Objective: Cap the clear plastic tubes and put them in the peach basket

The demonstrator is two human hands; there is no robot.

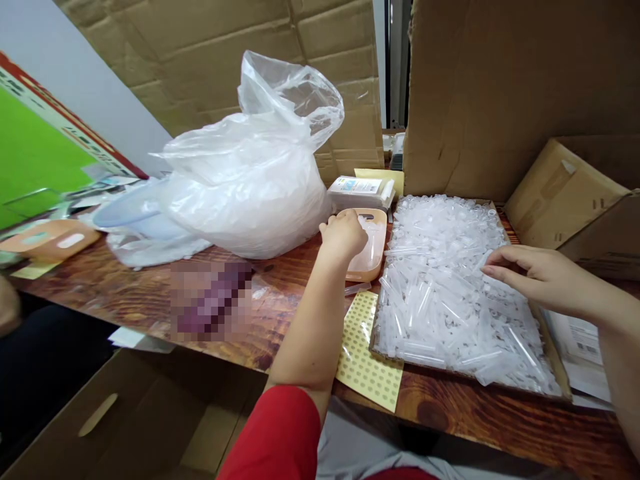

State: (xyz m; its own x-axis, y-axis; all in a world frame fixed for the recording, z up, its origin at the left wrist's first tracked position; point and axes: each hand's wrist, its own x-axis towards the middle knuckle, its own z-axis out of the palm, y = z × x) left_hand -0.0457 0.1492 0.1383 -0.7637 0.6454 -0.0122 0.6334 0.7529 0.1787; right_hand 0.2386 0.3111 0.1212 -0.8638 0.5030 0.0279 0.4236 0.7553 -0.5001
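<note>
My left hand (343, 235) rests with curled fingers on the rim of a small peach plastic tray (371, 255) on the wooden table (150, 300). Whether it holds anything is hidden. My right hand (535, 272) hovers, fingers together and extended, over a flat cardboard tray (553, 357) heaped with several clear plastic tubes (445, 287). One loose tube (357, 289) lies beside the peach tray. A yellow sheet of round stickers (365, 360) lies partly under the cardboard tray.
A large clear plastic bag (250, 180) bulges at the table's middle. A small white box (360, 192) sits behind the peach tray. Cardboard walls and a box (570, 193) stand at the back and right. An open carton (125, 413) sits below the table's edge.
</note>
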